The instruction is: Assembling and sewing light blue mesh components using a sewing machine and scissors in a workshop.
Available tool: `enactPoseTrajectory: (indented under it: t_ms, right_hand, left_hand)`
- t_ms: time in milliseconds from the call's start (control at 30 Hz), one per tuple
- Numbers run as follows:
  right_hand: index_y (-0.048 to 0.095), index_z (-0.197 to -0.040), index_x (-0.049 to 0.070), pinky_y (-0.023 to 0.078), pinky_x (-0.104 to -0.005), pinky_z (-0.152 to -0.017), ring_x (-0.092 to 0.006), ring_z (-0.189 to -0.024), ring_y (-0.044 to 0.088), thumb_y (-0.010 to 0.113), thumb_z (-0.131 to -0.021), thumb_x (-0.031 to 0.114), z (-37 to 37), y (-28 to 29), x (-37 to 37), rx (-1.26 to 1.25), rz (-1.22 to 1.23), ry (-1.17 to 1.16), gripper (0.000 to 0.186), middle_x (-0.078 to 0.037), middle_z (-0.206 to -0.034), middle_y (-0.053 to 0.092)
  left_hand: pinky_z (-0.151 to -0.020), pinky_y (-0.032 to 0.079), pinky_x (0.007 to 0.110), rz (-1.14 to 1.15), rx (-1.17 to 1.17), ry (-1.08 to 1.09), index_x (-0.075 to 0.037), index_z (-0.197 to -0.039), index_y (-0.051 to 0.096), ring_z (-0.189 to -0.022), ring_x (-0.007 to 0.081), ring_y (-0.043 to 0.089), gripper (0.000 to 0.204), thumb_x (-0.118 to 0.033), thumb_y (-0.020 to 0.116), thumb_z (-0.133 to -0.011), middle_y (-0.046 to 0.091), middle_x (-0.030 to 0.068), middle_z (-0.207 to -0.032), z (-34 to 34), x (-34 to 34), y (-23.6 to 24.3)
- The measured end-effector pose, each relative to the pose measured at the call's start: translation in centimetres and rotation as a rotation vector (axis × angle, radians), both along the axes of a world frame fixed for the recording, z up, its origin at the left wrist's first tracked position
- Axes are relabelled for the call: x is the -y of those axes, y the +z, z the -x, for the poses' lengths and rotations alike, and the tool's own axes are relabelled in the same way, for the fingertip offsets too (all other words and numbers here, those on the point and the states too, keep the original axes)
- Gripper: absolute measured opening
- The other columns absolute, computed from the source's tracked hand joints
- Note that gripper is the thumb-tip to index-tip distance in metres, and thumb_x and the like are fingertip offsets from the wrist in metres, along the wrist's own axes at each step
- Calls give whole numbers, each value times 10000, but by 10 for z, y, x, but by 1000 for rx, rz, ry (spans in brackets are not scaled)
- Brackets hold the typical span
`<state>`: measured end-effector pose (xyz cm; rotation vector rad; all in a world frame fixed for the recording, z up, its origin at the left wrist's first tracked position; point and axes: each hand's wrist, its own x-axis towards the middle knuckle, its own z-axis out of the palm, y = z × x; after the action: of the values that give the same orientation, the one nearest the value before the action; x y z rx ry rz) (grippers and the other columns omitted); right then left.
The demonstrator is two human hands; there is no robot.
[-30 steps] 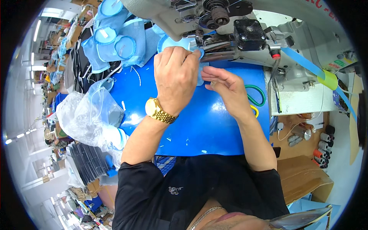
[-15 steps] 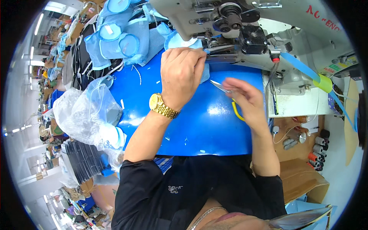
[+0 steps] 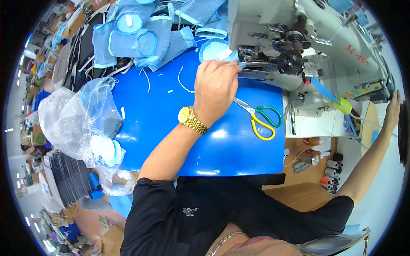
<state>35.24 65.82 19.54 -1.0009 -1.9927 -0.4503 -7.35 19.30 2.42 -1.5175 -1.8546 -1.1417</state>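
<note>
My left hand pinches blue pouch, rim seemingly unfinished | right hand near sewing machine, grip: can't tell | heaped pouches, worktop far-left corner, apparently done

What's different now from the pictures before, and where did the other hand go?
The right hand moved away from the scissors and swung far out to the right, near the far end of the sewing machine. The scissors, partly covered by that hand half a second ago, now lie uncovered on the blue tabletop. The left hand stayed by the round blue piece at the machine.
</note>
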Motion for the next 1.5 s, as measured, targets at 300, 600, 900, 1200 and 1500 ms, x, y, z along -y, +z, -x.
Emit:
enactPoseTrajectory:
  t_ms: [300, 600, 900, 1200, 1500]
  right_hand:
    - [636, -1200, 20, 491, -226, -774, -108, -881, 603, 526, -985, 361, 6, 28, -49, -400, 756, 285, 418, -92, -1092, 637]
    - [579, -1235, -46, 484, -331, -884, -224, -1021, 620, 508, -993, 409, -15, -67, -35, -790, 499, 534, 521, -156, -1186, 620]
    - [607, -1206, -5, 508, -304, -799, -176, -866, 646, 569, -948, 432, 18, 25, -60, -671, 1099, 361, 508, -83, -1015, 672]
    - [621, -1227, 38, 495, -267, -721, -114, -762, 598, 553, -967, 390, 1, 57, -101, -195, 1041, 251, 442, -47, -948, 656]
    - [618, -1200, 4, 520, -322, -756, -166, -820, 653, 578, -931, 480, 20, 52, -66, -397, 1034, 307, 548, -99, -969, 679]
  left_hand:
    - [-798, 441, 372, -30, 49, 7, -58, -931, 651, -904, 212, 628, 200, -4, 668, -739, 693, 65, -973, -3, 1, -5]
    - [-787, 434, 365, -50, 53, 27, -69, -935, 645, -901, 202, 626, 216, -9, 688, -731, 691, 49, -973, -5, -1, -5]
    - [-699, 408, 355, 37, -16, 98, -56, -1003, 662, -745, 200, 546, 248, -50, 614, -760, 551, 21, -743, 4, 5, -13]
    - [-689, 398, 347, 168, -66, 161, -64, -1072, 672, -770, 201, 534, 303, -59, 586, -782, 547, 34, -806, 19, 20, -34]
    - [-704, 388, 352, 216, -41, 198, -117, -1104, 691, -780, 199, 530, 360, -18, 593, -772, 555, 29, -839, 32, 5, -59]
